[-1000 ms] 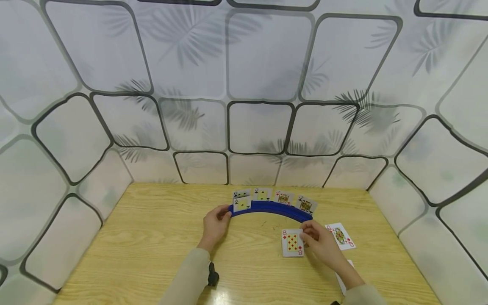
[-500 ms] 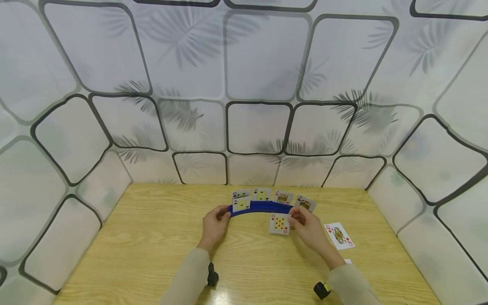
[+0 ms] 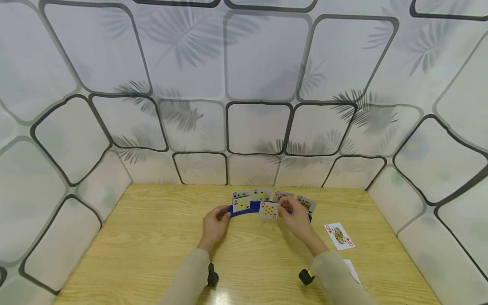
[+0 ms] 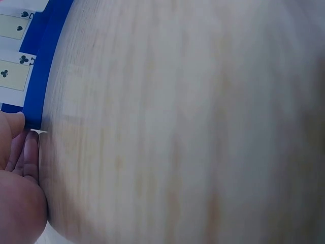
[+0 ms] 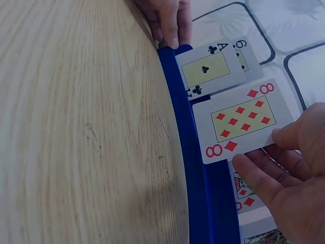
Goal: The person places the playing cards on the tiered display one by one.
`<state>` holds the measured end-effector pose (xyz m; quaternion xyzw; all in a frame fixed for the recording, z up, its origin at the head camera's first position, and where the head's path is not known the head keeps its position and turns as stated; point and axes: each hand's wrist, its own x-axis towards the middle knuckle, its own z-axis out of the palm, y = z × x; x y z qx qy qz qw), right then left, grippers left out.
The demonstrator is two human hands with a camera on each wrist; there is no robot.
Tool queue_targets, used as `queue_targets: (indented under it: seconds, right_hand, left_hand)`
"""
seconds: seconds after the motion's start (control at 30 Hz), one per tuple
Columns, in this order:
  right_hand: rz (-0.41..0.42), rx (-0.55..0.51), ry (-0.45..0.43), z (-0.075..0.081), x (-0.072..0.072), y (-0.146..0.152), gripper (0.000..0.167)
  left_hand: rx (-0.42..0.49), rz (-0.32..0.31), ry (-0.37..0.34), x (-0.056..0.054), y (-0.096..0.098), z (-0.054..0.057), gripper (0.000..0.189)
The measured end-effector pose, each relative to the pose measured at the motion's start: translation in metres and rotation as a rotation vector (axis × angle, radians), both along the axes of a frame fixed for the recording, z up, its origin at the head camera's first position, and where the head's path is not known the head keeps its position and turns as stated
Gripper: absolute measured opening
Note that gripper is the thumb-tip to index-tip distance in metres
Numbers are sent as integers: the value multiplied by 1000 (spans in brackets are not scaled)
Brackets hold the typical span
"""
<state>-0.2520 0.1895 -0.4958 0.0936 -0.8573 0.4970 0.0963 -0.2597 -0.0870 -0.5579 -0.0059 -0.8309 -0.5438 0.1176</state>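
Note:
My left hand grips the left end of a curved blue card holder, thumb over its corner in the left wrist view. Between thumb and fingers my right hand pinches the eight of diamonds, which is tilted over the holder's middle, its lower edge at the blue strip. In the holder's front row stands the ace of clubs, with a six behind it. Farther along the back row are a two of spades, a red face card and a black jack, the last two partly covered by my right hand.
On the wooden table, a queen of diamonds lies face up at the right. A white card lies nearer, partly under the right sleeve. Patterned walls close off the back and both sides.
My right hand has carried the eight of diamonds leftward and away from me, from the table in front of the holder up to its middle. The left hand stays at the holder's left end.

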Motion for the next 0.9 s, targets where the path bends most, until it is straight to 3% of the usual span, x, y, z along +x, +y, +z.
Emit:
queue_targets:
  seconds: [0.43, 0.9]
  right_hand:
    - [2, 80, 136, -4, -20, -15, 7]
    - [19, 45, 42, -6, -26, -22, 4]
  left_hand:
    - [-2, 1, 10, 0, 0, 0, 24]
    - [26, 3, -19, -2, -1, -1, 26]
